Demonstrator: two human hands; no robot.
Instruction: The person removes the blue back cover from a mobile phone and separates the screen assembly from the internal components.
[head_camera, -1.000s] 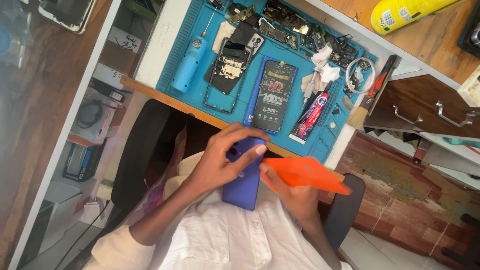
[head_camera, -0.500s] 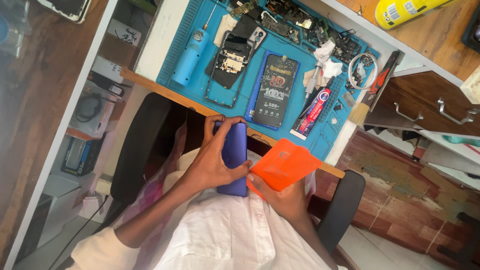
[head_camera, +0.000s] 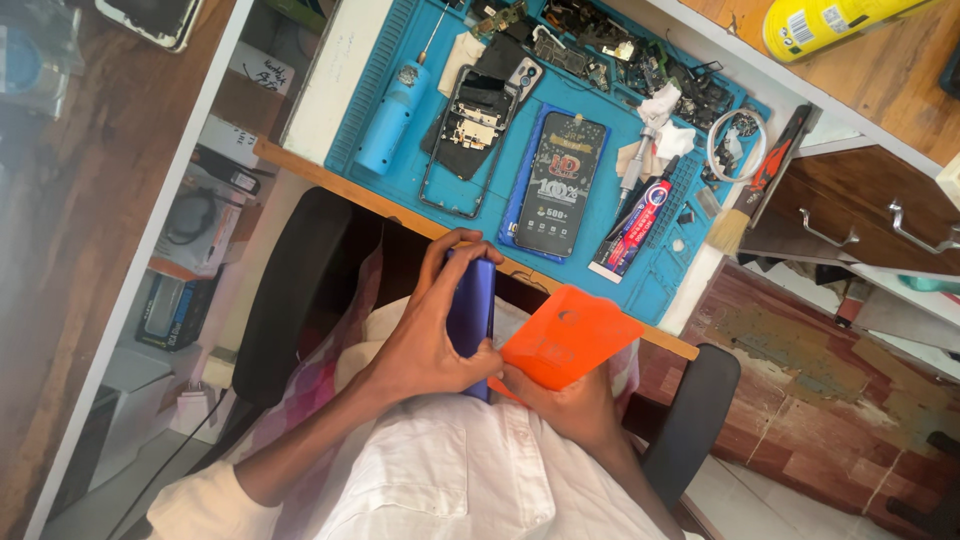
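My left hand (head_camera: 425, 345) is wrapped around a blue phone (head_camera: 472, 300), held edge-on and upright above my lap, with the fingers curled over its top and the thumb near its lower end. My right hand (head_camera: 565, 405) sits just right of it and holds a flat orange phone cover (head_camera: 565, 335) from below. The cover's left edge touches the phone. Both hands are close to my white shirt, below the front edge of the desk.
On the desk lies a blue work mat (head_camera: 352, 130) with a blue electric screwdriver (head_camera: 390, 115), an opened phone frame (head_camera: 470, 120), a dark flat package (head_camera: 560, 185), a glue tube (head_camera: 640, 215) and a brush (head_camera: 765, 175). Wooden drawers (head_camera: 860, 220) are at right, a black chair (head_camera: 290, 300) beneath me.
The blue phone has turned from flat to edge-on in my left hand. The orange cover has shifted from pointing right to resting against the phone's right side.
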